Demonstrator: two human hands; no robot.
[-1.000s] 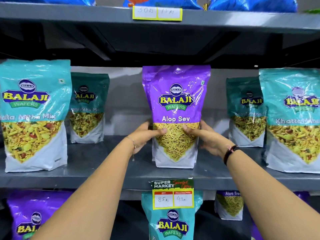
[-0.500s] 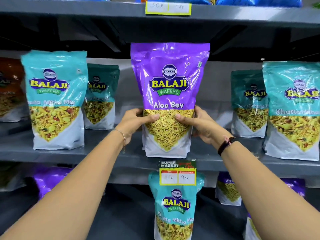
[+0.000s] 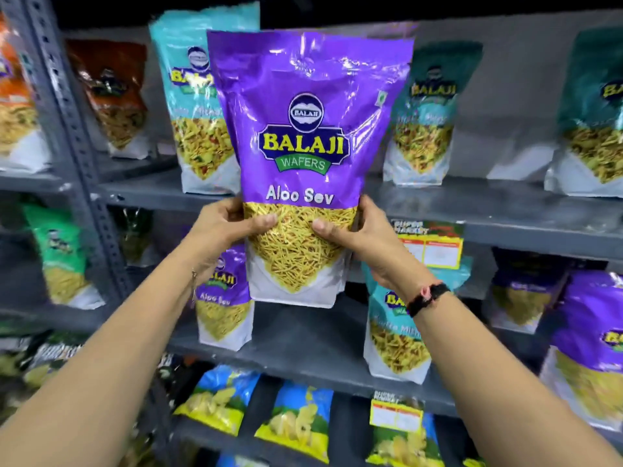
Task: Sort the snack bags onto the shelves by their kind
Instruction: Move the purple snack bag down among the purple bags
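Observation:
A purple Aloo Sev bag point(image 3: 303, 136) hangs upright in the air in front of the shelves, close to me. My left hand point(image 3: 222, 227) grips its lower left side and my right hand point(image 3: 357, 237) grips its lower right side, thumbs on the front. Behind it, teal Khatta Mitha bags point(image 3: 195, 106) stand on the upper grey shelf point(image 3: 151, 193). On the shelf below, another purple Aloo Sev bag point(image 3: 224, 298) stands left of centre, a teal bag point(image 3: 397, 342) right of centre, and more purple bags point(image 3: 586, 338) at the right.
A perforated grey upright post point(image 3: 70, 136) splits the racks at the left, with orange bags point(image 3: 111, 96) and a green bag point(image 3: 60, 257) beyond it. Blue and yellow chip bags point(image 3: 293, 419) fill the bottom shelf. Yellow price tags point(image 3: 431, 244) hang on shelf edges.
Both hands lifted the purple bag off the upper shelf and pulled it toward me. My view dropped and swung left, showing the lower shelves and the post.

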